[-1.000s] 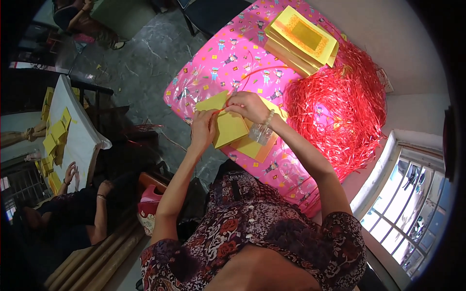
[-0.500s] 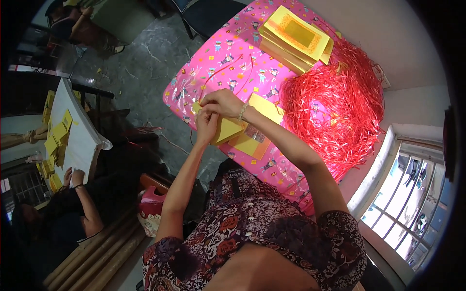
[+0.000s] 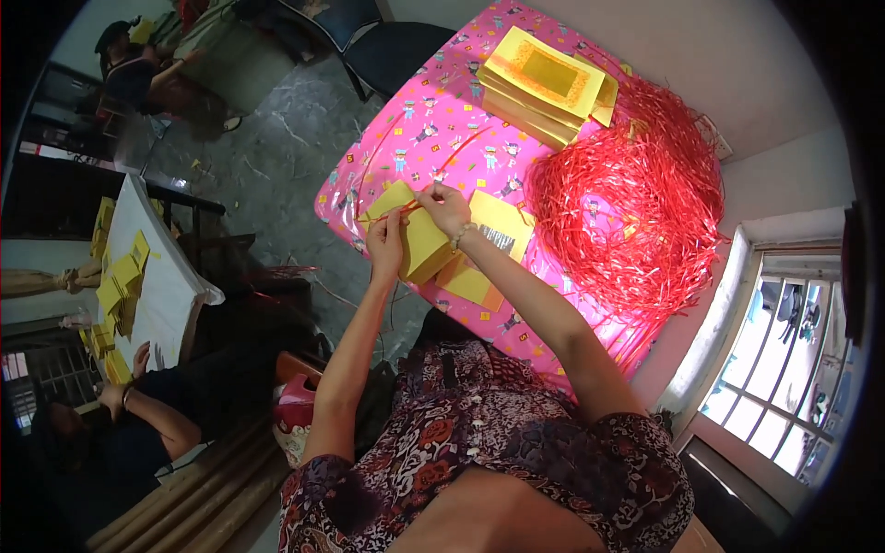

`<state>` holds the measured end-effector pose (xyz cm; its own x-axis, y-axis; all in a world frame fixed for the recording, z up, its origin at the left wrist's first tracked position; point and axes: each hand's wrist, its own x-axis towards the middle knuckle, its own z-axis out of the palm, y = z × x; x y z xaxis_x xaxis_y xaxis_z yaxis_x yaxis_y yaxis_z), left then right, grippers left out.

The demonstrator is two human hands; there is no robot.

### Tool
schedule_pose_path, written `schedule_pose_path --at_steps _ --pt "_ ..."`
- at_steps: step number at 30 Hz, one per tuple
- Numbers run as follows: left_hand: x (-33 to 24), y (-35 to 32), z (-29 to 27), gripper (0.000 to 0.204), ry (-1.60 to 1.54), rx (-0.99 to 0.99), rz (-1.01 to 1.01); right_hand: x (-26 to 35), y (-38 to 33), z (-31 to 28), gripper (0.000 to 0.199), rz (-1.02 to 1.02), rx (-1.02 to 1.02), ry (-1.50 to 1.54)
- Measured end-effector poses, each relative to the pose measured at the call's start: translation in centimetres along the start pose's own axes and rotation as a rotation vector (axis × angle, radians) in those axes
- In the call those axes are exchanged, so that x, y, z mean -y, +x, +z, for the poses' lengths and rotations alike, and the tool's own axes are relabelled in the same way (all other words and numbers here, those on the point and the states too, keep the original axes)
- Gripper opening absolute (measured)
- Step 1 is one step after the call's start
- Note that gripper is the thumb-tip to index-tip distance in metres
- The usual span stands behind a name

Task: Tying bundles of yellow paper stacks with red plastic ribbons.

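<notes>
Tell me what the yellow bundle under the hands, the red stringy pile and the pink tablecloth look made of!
Yellow bundle: probably paper, fairly dull, with flat faces and straight edges.
Red stringy pile: maybe plastic ribbon, shiny, because thin strands catch the light.
Pink tablecloth: likely plastic or coated cloth, glossy, because bright glare shows on it.

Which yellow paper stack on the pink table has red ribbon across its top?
The plain yellow stack under the left hand and right hand, which hold the thin red ribbon. The far yellow stack has an orange-bordered top without ribbon.
</notes>
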<state>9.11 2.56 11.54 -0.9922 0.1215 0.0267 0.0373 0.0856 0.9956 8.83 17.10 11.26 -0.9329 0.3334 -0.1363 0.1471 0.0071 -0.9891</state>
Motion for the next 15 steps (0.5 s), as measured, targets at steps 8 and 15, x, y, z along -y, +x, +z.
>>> schedule_pose_path --at_steps 8,15 --pt "-1.4 0.4 5.0 0.033 -0.145 -0.354 0.043 4.7 3.1 -0.2 0.020 -0.307 -0.011 -0.416" --pt "-1.5 -0.2 3.3 0.031 -0.133 -0.256 -0.208 1.2 -4.6 -2.0 0.021 -0.201 -0.418 -0.180"
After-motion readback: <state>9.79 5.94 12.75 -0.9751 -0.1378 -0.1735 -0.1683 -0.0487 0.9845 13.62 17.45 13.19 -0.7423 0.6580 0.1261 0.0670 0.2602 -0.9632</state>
